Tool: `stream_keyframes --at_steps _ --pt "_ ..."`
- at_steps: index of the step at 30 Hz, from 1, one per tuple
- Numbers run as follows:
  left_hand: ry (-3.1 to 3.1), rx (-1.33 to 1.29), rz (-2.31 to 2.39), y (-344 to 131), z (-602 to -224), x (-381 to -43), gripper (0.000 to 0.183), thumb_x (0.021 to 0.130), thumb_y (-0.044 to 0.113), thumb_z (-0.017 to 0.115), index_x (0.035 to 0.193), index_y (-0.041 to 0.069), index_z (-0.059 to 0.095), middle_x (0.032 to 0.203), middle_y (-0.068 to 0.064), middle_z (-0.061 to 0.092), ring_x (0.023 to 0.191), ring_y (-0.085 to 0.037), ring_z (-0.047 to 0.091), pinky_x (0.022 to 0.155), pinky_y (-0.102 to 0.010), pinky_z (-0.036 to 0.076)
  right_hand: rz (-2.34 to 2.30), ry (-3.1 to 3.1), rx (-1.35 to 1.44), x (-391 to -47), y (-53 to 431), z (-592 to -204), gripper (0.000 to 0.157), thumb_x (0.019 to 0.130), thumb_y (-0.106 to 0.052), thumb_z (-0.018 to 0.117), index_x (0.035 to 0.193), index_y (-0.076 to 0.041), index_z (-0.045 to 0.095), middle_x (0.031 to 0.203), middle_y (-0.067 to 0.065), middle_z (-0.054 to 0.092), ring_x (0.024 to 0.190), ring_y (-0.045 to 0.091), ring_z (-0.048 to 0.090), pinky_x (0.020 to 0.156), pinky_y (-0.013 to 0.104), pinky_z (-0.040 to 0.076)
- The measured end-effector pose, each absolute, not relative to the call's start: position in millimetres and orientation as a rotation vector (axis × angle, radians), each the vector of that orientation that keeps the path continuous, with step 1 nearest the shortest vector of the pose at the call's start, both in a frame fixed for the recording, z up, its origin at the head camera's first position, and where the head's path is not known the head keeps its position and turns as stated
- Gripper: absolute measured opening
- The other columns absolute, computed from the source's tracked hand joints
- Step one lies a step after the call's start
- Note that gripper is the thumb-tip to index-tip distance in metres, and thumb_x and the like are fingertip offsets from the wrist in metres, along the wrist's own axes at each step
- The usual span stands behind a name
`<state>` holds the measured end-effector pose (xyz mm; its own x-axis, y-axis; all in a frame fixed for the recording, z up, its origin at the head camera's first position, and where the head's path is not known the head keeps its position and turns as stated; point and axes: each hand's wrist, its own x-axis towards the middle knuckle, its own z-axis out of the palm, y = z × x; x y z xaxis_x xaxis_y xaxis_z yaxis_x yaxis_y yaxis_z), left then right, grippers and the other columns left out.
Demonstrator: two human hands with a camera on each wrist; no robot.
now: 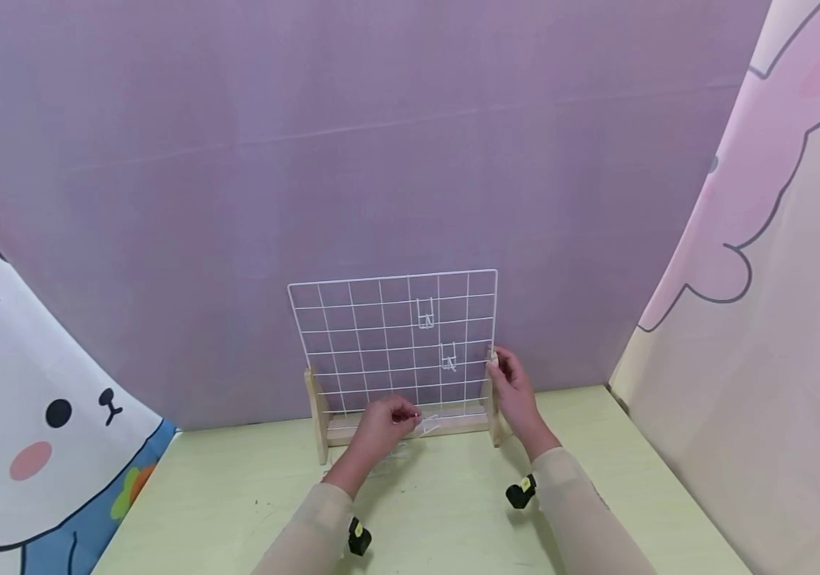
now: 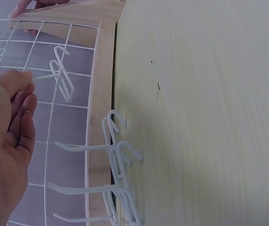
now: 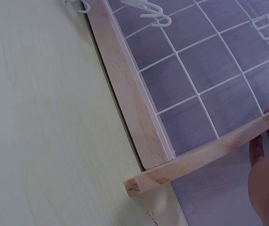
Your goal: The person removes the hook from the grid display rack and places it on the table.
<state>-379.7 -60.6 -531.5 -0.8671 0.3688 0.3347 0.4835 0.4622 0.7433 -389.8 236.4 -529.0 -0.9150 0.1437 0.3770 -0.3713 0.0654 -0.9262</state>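
Observation:
A white wire grid panel [image 1: 393, 277] stands in a wooden stand [image 1: 317, 417] at the back of the table. My left hand [image 1: 381, 431] is at the lower middle of the panel. Between thumb and fingertips it pinches the prong of a white wire hook [image 2: 65, 81], which is in front of the lower grid wires. My right hand [image 1: 519, 399] holds the stand's right wooden post, partly hidden behind it in the right wrist view. Two more hooks, an upper one [image 1: 426, 319] and a lower one [image 1: 449, 359], hang on the panel's right half.
Several loose white hooks [image 2: 111, 148] lie on the table by the stand's base bar [image 2: 101, 94], faint in the head view near the left wrist. A purple backdrop [image 1: 381, 160] rises behind the pale table [image 1: 438, 511]. Printed cloths hang at both sides.

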Motion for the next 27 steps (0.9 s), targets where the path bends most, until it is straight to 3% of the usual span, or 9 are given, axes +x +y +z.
stream_keyframes --at_steps 13,20,27 --pt "-2.623 -0.774 -1.310 -60 -540 -385 0.005 0.099 0.012 0.085 0.103 0.013 0.082 0.099 0.007 0.074 0.090 -0.008 0.068 0.080 -0.025 0.061 1.899 -1.978 0.220 -391 236 -530 0.042 0.117 -0.028 0.059 0.156 -0.012 0.054 0.146 0.020 0.060 0.122 0.023 0.057 0.115 0.056 0.050" --pt "-2.639 -0.791 -1.284 -59 -542 -385 0.005 0.099 0.008 0.084 0.103 0.010 0.082 0.096 0.006 0.074 0.087 -0.008 0.067 0.076 -0.026 0.060 1.864 -1.983 0.238 -392 236 -532 0.041 0.117 -0.026 0.059 0.155 -0.012 0.055 0.143 0.020 0.060 0.119 0.020 0.058 0.109 0.045 0.054" --pt "-2.635 -0.812 -1.282 -59 -547 -388 0.005 0.099 0.006 0.083 0.102 0.010 0.083 0.095 0.006 0.074 0.085 -0.008 0.067 0.075 -0.026 0.059 1.856 -1.974 0.250 -394 237 -533 0.040 0.117 -0.023 0.059 0.155 -0.011 0.055 0.140 0.023 0.060 0.116 0.021 0.058 0.107 0.049 0.055"
